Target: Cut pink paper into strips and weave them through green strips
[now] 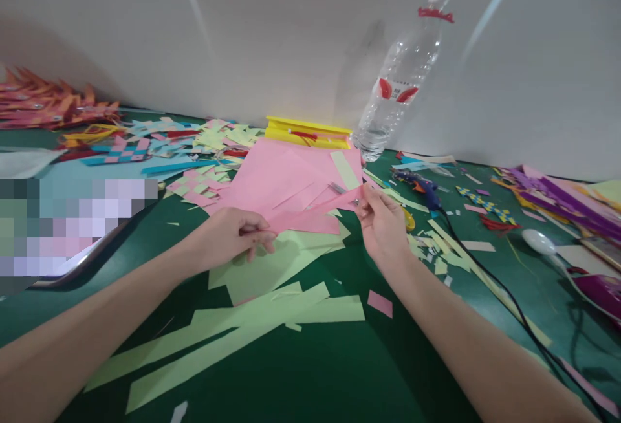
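Observation:
Between my two hands a narrow pink paper strip [317, 209] is stretched above the table. My left hand [242, 234] pinches its left end, and my right hand [383, 219] pinches the other end, a little higher. Behind and below the strip lie pink paper sheets [291, 171] with a pale green strip on them. Scissors [338, 188] rest by my right hand, their blades partly showing and a yellow handle [409, 219] partly hidden by it. Under my left hand spreads pale green paper [272, 258]. Nearer me, several long pale green strips [233, 332] cross each other.
A plastic bottle [400, 80] stands against the wall. To the right are a glue gun [422, 187] with a black cord, a white spoon [541, 242] and purple strips [557, 200]. Woven paper pieces [198, 184] and a pixelated, dark-edged object [97, 235] lie left.

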Demonstrator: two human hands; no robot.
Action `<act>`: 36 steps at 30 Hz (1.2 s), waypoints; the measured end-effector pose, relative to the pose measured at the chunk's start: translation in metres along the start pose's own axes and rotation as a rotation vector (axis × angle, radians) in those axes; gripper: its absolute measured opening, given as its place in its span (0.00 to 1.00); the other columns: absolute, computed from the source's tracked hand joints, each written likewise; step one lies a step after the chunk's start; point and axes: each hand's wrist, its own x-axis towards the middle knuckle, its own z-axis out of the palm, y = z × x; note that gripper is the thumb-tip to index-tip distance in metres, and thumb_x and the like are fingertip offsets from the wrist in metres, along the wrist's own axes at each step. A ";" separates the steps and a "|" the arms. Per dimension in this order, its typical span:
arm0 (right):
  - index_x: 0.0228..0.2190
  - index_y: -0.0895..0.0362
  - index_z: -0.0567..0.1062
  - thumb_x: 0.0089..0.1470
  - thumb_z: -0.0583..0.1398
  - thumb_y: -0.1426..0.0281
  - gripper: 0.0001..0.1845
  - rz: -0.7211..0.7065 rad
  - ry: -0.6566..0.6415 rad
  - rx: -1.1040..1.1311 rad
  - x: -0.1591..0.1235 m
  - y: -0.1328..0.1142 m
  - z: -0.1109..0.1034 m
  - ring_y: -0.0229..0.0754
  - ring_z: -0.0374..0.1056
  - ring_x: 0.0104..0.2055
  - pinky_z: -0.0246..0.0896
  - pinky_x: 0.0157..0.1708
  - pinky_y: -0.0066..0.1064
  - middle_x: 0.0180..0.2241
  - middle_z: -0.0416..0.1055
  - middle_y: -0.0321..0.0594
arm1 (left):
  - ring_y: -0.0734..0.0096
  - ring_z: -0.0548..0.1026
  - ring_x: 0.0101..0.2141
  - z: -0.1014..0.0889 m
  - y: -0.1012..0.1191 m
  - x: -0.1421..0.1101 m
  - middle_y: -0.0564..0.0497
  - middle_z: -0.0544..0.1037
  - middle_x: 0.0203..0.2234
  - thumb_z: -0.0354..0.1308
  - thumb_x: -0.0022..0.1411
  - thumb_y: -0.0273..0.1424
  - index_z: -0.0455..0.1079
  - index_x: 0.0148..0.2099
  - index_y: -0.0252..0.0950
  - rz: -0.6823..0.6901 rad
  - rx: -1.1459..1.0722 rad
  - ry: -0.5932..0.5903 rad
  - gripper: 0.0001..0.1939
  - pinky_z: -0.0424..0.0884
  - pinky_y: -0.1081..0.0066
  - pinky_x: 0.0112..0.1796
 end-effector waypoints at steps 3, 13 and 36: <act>0.13 0.56 0.66 0.34 0.70 0.61 0.19 -0.023 0.016 -0.030 -0.002 -0.001 0.001 0.29 0.52 0.19 0.49 0.18 0.25 0.14 0.57 0.27 | 0.75 0.71 0.18 0.001 0.001 0.000 0.51 0.80 0.23 0.55 0.58 0.39 0.75 0.29 0.36 0.010 -0.042 -0.024 0.14 0.65 0.76 0.23; 0.12 0.54 0.63 0.39 0.68 0.58 0.23 -0.062 0.075 -0.179 -0.002 -0.001 0.000 0.30 0.49 0.16 0.46 0.15 0.28 0.12 0.53 0.26 | 0.74 0.71 0.18 0.006 0.002 -0.005 0.50 0.77 0.18 0.55 0.60 0.40 0.77 0.29 0.36 0.091 -0.114 -0.082 0.16 0.63 0.76 0.20; 0.19 0.58 0.73 0.40 0.68 0.63 0.12 -0.001 0.031 -0.193 -0.001 -0.003 -0.002 0.28 0.58 0.16 0.53 0.17 0.24 0.17 0.66 0.30 | 0.79 0.65 0.16 0.003 -0.012 0.005 0.55 0.72 0.16 0.62 0.57 0.37 0.75 0.40 0.34 0.032 -0.708 0.415 0.12 0.62 0.79 0.17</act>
